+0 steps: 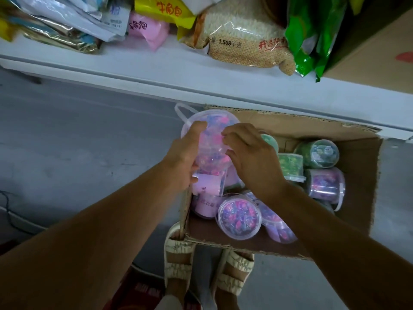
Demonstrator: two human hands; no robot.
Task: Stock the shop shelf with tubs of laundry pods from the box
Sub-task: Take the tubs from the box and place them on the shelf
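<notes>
I've got the left hand and right hand both curled round one pink tub, lifted clear above the box corner, presumably steadying it for the shelf ahead.

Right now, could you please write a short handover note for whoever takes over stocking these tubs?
Hands: the left hand and right hand both grip one clear plastic tub of pink and purple pods, lifted above the brown cardboard box on the floor.
In the box: more pink-purple tubs and green-pod tubs.
Done: no tub shows on the white shelf, which holds food bags.
Left: shelve the held tub, then the rest.
</notes>
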